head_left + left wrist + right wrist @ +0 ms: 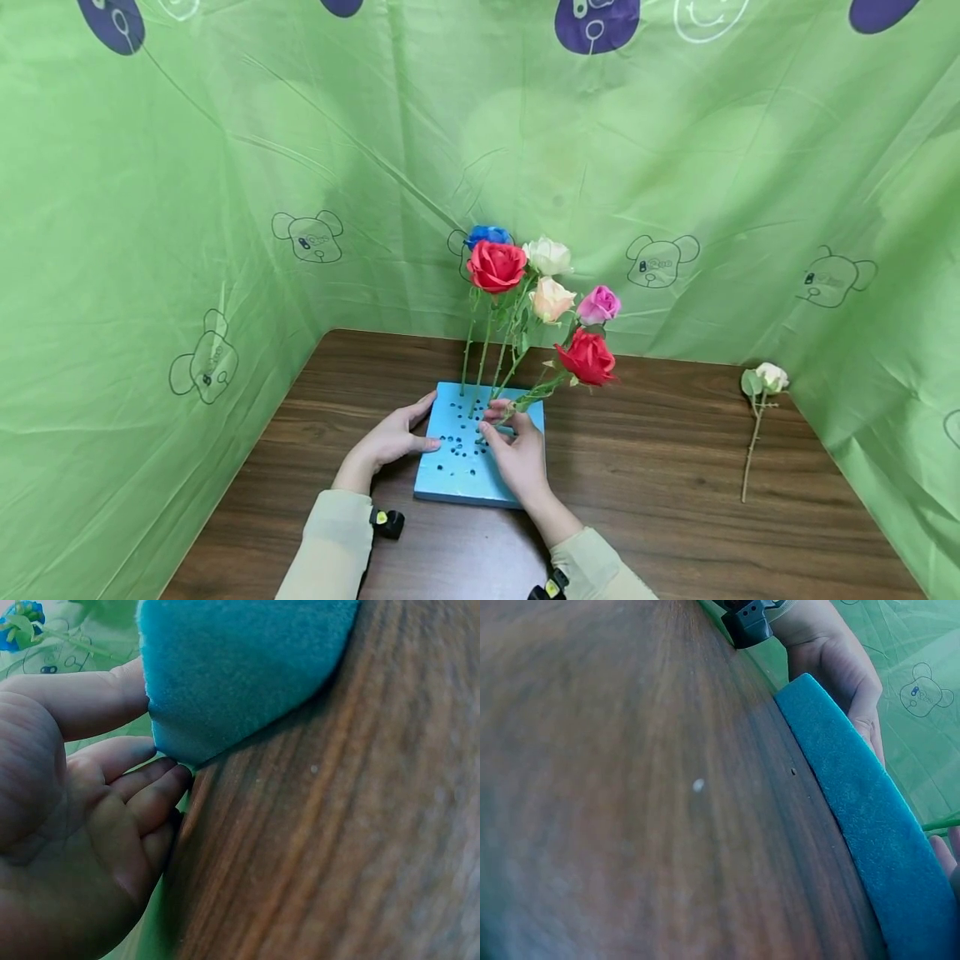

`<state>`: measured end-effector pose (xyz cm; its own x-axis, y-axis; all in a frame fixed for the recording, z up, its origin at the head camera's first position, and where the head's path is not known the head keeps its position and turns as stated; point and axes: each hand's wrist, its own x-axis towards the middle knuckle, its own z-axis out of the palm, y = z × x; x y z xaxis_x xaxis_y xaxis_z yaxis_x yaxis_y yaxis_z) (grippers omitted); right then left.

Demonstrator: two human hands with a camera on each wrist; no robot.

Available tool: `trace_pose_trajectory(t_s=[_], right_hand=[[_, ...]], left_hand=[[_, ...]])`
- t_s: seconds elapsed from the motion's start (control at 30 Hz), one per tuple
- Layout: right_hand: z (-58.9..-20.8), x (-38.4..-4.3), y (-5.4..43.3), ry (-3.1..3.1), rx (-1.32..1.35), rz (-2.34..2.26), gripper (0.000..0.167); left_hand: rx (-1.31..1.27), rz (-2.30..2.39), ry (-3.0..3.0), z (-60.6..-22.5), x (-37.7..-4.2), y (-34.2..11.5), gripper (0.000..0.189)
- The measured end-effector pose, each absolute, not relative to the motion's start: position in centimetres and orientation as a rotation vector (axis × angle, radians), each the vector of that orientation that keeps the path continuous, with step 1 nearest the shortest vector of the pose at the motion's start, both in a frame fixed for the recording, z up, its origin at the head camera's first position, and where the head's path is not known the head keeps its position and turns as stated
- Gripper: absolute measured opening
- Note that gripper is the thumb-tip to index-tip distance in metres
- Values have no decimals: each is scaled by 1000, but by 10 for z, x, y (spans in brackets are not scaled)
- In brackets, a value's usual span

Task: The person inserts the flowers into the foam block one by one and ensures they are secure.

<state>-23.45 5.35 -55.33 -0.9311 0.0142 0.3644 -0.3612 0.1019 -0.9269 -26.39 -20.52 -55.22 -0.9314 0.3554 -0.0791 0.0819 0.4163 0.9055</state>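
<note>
A light-blue foam block (450, 479) with several holes lies flat on the table. My left hand (395, 433) holds its left side, thumb over the top and the other fingers along the edge; in the left wrist view the fingertips meet the foam (240, 667) at its corner. With thumb and fingers, my right hand (519, 458) pinches the green stem of a red rose (588, 357) low down, over the block. That rose leans right, its stem end close to the holes. Another red rose (497, 267), a blue rose (487, 236), a white rose (548, 256) and a peach rose (552, 300) stand behind.
A pink rose (598, 305) shows just behind the held red one, its lower stem hidden. A loose white rose (771, 377) lies at the right of the brown wooden table (645, 500). Green printed cloth (420, 150) hangs around the table's back and sides.
</note>
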Motion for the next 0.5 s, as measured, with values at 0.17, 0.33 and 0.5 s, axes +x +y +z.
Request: trace_pose_trajectory(t_s=[0.17,0.33,0.5], right_hand=[[-552,-235,57,-2068,345,1957,33],[-552,-235,66,-2139,367,1975,39],[-547,-235,83,-2308,422,1951,43]], left_hand=[[388,1528,2402,-551,-263,-204,102],[402,1521,2411,-552,-263,-204,102],[392,1526,2416,-553,-263,-208,102]])
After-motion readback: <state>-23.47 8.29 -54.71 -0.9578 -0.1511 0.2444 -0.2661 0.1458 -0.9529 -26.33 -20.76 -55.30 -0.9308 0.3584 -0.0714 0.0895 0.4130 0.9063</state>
